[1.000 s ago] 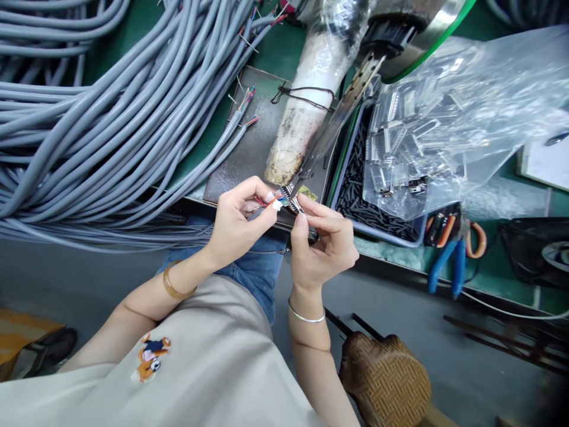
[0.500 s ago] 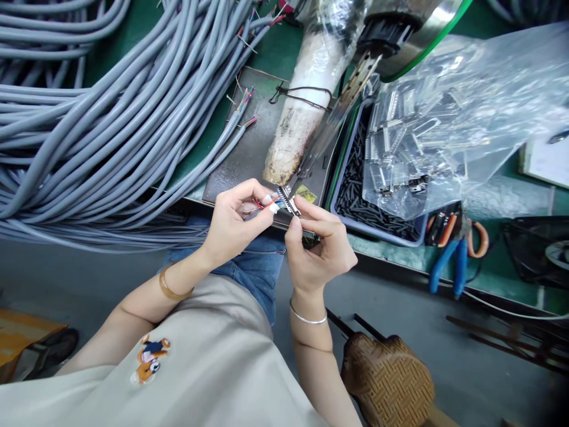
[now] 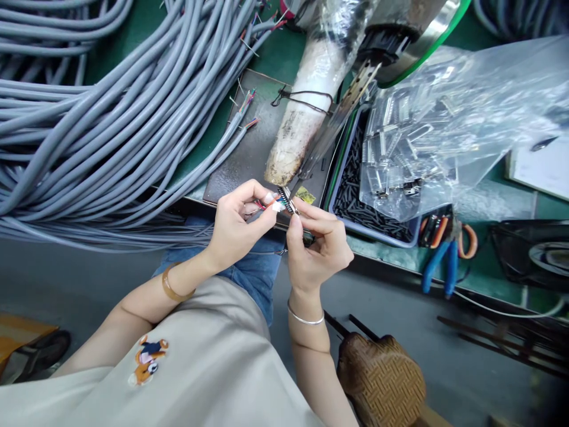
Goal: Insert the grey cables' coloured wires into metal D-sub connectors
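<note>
Thin coloured wires (image 3: 265,205) are pinched between the thumb and forefinger of my left hand (image 3: 237,222); white wraps cover those fingertips. My right hand (image 3: 317,243) is closed on a small multi-pin connector (image 3: 288,200), held tilted by its lower end. The wire ends meet the connector's row of pins; whether each one is joined is too small to tell. Right above the connector is the scorched tip of a white plastic-wrapped tube (image 3: 296,130). Beside the tube a perforated metal strip (image 3: 342,112) slopes down toward the connector.
Grey cables (image 3: 133,118) are heaped at the left. A blue tray (image 3: 377,228) of short black tubes stands at the right, partly under a clear bag (image 3: 409,136) of connector parts. Pliers (image 3: 444,255) hang by the table edge. A wooden stool (image 3: 382,379) is below right.
The view has shifted slightly, so the tray, pliers and stool appear a little further left. Both hands keep their hold on the wires and connector, with barely any movement.
</note>
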`<move>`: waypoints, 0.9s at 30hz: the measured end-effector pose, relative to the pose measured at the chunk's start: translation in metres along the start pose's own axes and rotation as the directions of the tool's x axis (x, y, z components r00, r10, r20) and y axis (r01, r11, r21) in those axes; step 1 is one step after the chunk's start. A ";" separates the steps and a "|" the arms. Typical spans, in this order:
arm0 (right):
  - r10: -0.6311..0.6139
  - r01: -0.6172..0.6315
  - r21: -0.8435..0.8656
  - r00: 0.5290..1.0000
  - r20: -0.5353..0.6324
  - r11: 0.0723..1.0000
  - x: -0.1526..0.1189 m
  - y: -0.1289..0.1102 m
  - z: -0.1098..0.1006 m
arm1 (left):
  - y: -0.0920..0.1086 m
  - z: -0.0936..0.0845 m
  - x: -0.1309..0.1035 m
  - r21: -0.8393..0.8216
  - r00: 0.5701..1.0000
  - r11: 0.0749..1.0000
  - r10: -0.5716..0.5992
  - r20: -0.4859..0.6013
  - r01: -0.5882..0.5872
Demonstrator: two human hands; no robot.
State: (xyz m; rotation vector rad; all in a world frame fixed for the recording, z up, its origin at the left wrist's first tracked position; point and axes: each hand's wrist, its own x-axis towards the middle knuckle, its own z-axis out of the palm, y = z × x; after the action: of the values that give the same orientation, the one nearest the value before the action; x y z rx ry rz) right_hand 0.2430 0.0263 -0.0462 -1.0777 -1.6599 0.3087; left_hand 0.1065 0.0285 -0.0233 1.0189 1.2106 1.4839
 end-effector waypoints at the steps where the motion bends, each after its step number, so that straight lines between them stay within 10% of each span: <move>1: -0.006 0.006 -0.005 1.000 0.000 1.000 0.000 0.000 0.000 | 0.000 0.001 0.000 0.019 1.000 1.000 0.020 -0.006 -0.019; 27: -0.199 0.197 -0.154 0.980 0.008 0.968 0.001 0.003 0.000 | -0.007 -0.006 0.001 0.077 0.994 0.992 0.101 0.039 -0.104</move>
State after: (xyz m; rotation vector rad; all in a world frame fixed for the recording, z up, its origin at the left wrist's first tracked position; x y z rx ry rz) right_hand 0.2444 0.0286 -0.0481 -1.0135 -1.7915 0.0470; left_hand 0.1021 0.0285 -0.0307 1.1703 1.2157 1.5006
